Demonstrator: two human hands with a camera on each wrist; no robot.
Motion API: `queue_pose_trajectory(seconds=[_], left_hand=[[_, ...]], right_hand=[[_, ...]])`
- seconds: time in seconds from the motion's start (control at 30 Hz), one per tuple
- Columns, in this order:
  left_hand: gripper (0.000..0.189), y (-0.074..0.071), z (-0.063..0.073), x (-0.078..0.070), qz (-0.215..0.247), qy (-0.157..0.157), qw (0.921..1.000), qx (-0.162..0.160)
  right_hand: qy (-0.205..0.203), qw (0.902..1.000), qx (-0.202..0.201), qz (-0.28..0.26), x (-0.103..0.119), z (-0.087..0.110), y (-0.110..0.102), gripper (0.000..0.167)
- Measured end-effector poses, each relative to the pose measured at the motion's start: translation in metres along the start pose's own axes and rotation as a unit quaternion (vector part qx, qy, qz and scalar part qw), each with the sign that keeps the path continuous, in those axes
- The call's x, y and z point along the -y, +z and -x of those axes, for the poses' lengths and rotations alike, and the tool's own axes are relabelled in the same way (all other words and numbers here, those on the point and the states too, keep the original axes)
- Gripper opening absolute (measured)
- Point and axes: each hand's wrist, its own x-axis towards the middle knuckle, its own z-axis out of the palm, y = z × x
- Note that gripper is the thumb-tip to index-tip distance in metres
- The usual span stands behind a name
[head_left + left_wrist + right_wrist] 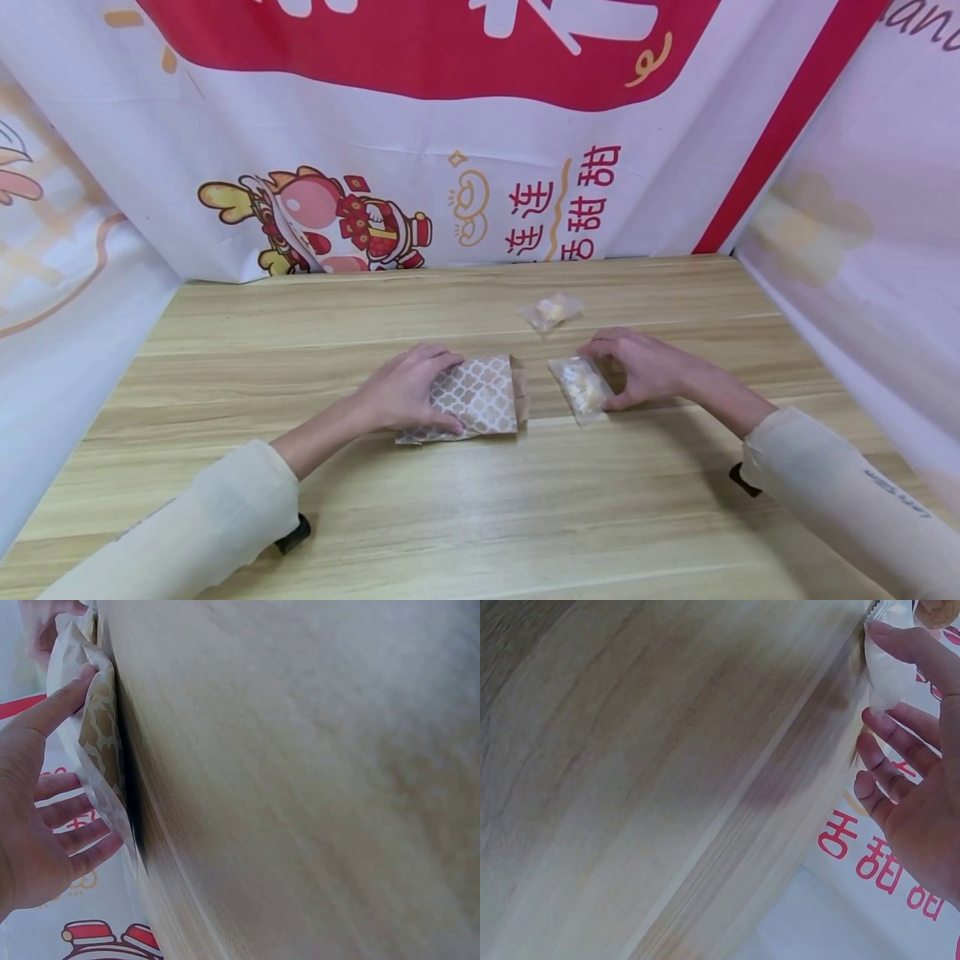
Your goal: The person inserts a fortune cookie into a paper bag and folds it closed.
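A flat brown paper bag (480, 396) with a white lattice pattern lies on the table, its open end toward the right. My left hand (408, 387) grips the bag across its width, thumb on the near edge and fingers on the far edge. In the left wrist view the thumb presses the bag's (101, 727) side. Just right of its mouth, my right hand (645, 367) holds a small clear packet (583, 387) with pale yellow and white contents between thumb and fingertips. In the right wrist view the packet (891, 671) stands slightly tilted above the wood.
A second clear packet (552, 311) with pale contents lies farther back on the wooden table (465, 517). Behind the table hangs a printed white and red cloth (420, 125), with cloth walls at both sides.
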Motion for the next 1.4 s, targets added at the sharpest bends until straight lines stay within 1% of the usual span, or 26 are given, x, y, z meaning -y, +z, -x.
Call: queue_pose_trajectory(seconds=[0.17, 0.43, 0.73, 0.9, 1.4], left_hand=[[0.106, -0.0003, 0.0, 0.0, 0.0, -0.001, 1.0, 0.0], [0.106, 0.0, -0.0004, 0.0002, 0.001, -0.004, 1.0, 0.003], [0.106, -0.0003, -0.0004, 0.0004, 0.001, -0.003, 1.0, 0.004], [0.106, -0.0006, -0.0001, 0.0005, 0.0, -0.002, 1.0, 0.004], [0.106, 0.0001, 0.0003, 0.0006, -0.002, -0.003, 1.0, 0.003]], right_hand=[[-0.005, 0.9999, -0.005, -0.009, 0.0007, -0.0004, 0.0009, 0.068], [0.004, 1.0, -0.001, -0.009, 0.0023, -0.0021, 0.0035, 0.064], [-0.016, 0.9986, -0.026, -0.042, 0.0016, -0.0023, 0.0069, 0.061], [-0.019, 0.9979, -0.035, -0.052, 0.0015, -0.0029, 0.0082, 0.06], [-0.006, 0.995, -0.044, -0.089, 0.004, -0.005, 0.0088, 0.06]])
